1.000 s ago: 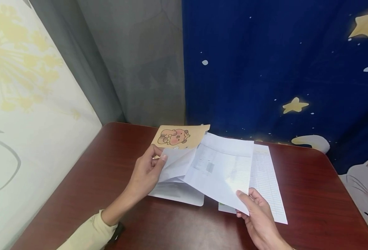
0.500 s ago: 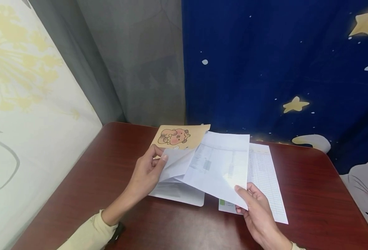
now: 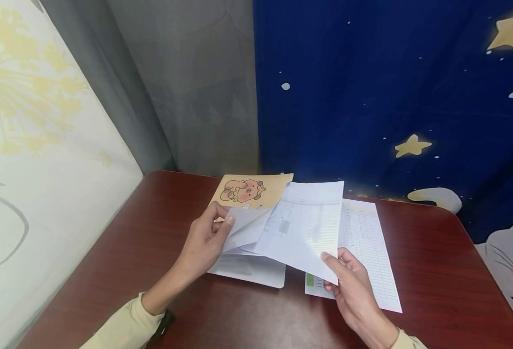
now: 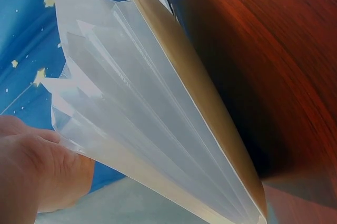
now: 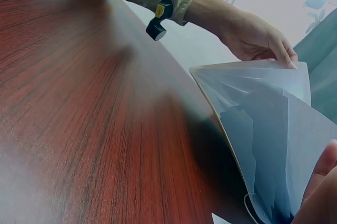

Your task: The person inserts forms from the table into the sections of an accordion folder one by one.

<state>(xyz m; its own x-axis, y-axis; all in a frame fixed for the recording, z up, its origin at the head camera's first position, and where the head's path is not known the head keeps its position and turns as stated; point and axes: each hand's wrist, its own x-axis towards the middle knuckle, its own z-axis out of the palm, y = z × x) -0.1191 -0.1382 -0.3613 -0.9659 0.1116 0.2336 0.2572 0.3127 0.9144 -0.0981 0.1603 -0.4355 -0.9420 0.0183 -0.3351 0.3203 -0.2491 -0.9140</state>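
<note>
A tan folder (image 3: 232, 188) with a cartoon animal on its cover stands spread on the table, its several clear pockets (image 4: 142, 92) fanned out in the left wrist view. My left hand (image 3: 206, 233) pinches the upper edge of the folder's raised leaves between thumb and fingers. With thumb on top and fingers beneath, my right hand (image 3: 354, 283) grips the near right corner of a printed white sheet (image 3: 302, 228). The sheet's left part lies among the folder's leaves; how deep it sits is hidden. In the right wrist view, the left hand (image 5: 258, 40) holds the far edge.
Another printed sheet (image 3: 369, 252) with a table of rows lies flat on the reddish-brown table (image 3: 151, 232), partly under the held sheet. A blue starry curtain (image 3: 369, 97) and a grey curtain (image 3: 191, 87) hang behind the table.
My right hand has moved left and slightly away from me, carrying the white sheet further toward the folder. More of the lying sheet shows. The left hand has stayed put.
</note>
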